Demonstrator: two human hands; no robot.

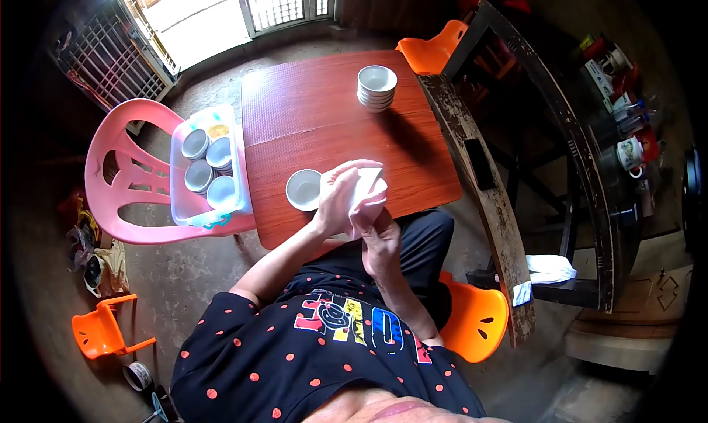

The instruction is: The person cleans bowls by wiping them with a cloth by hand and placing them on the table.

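Both of my hands are together over the near edge of the red-brown table [339, 106], around a pale pink cloth [363, 202]. My left hand [341, 194] is closed on the cloth from the left side. From below and to the right, my right hand [380, 240] grips its lower part. Whether anything is inside the cloth is hidden. Just left of my left hand, a white bowl [303, 190] sits on the table. A stack of several white bowls [376, 89] stands toward the table's far right.
On a pink chair [110, 165] at the left, a clear plastic bin [177, 191] holds stacked bowls. Orange chairs [435, 48] [476, 320] stand at the right, with a worn wooden bench [487, 194] beside the table. A small orange chair [99, 334] is at lower left.
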